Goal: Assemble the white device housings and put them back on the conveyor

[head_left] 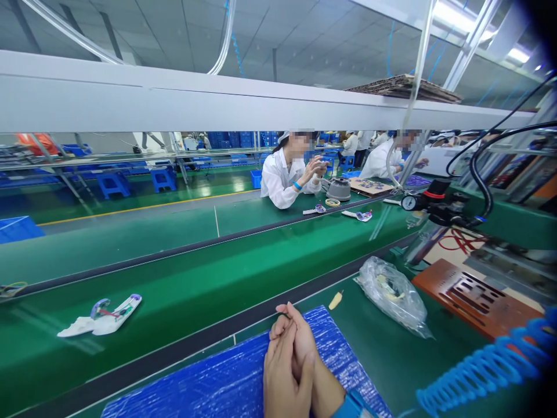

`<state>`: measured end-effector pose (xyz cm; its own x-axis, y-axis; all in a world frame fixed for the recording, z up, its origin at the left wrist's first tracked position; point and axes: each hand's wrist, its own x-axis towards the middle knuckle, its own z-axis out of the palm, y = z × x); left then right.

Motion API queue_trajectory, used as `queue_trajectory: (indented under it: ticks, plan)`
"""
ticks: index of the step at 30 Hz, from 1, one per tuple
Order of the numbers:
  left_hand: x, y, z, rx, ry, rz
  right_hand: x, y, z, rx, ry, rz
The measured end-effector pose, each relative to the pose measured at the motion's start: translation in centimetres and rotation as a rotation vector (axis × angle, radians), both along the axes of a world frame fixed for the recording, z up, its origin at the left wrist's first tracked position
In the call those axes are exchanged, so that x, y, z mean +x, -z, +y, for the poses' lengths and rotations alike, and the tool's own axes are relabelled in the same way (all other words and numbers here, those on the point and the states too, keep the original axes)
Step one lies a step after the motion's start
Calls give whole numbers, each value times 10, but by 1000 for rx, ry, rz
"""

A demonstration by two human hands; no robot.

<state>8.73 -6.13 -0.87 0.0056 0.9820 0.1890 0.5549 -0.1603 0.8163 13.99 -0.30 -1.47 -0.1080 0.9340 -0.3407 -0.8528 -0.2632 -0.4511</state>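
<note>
My left hand [284, 377] and my right hand [303, 335] are clasped together above a blue plastic-wrapped pad [209, 380]. The left hand lies against the right, and its thumb rests by the right wrist. Curled over the left fingertips are the right hand's fingers. No tool or part shows between them, though the space inside the palms is hidden. A blue band [354, 404] circles my right wrist. Just beyond the pad lies a small yellowish piece [335, 300].
A clear plastic bag [394, 296] with parts lies right, beside an orange-brown fixture plate [474, 296] and a blue coiled hose [487, 360]. On the green conveyor [183, 290] rests a white housing with wiring [104, 318]. A co-worker [285, 177] sits across, hands raised.
</note>
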Motion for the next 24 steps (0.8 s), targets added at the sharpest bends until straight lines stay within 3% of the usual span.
queue_trajectory:
  ticks: [24]
  plan:
    - [2, -1, -2, 80, 16, 48, -2, -15, -1, 17, 12, 32]
